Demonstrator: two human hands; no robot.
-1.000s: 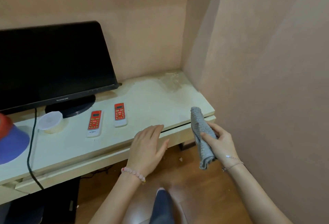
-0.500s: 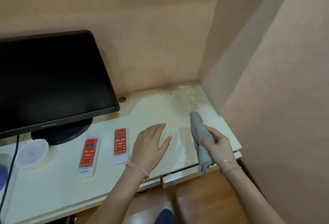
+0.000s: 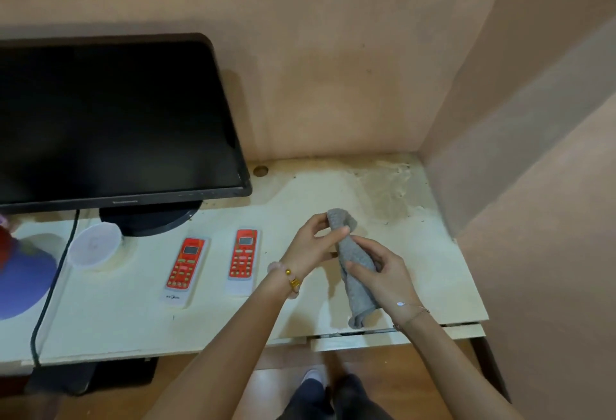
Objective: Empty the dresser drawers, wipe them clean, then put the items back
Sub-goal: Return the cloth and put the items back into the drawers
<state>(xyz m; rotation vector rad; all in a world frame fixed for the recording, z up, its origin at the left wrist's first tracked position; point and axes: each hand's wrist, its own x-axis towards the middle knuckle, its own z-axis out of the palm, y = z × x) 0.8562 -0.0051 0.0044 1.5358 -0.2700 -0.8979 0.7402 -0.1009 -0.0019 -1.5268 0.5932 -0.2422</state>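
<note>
1. Left hand (image 3: 306, 249) has come up off the desk (image 3: 443, 279) since half a second ago and joined the right hand (image 3: 386, 273) on the grey cloth (image 3: 356, 263). The view has also tipped further down.
2. Hands now: the left pinches the cloth's top end between thumb and fingertips. The right has its fingers curled round the middle, with the tail hanging loose below.
3. The cloth is held above the desk, right of the monitor (image 3: 110, 119). The drawer front (image 3: 393, 339) shows at the near edge, right of the monitor and lower. It looks closed or barely ajar, and its contents are not visible.
4. My read is that I am rearranging the cloth in both hands before any wiping. Emptying has not visibly begun.
5. To do it well:
   - fold the cloth to a flat pad that fits the palm, with no dangling tail;
   - pass it to one hand so the other is free to pull the drawer;
   - turn a fresh face outward.
6. Watch the gritty stained patch (image 3: 390, 193) right of the monitor by the back corner, since touching it would soil the pad.
7. Two red remotes (image 3: 186, 269) (image 3: 242, 259) lie just in front of the monitor's base, so I should keep the cloth clear of them.
</note>
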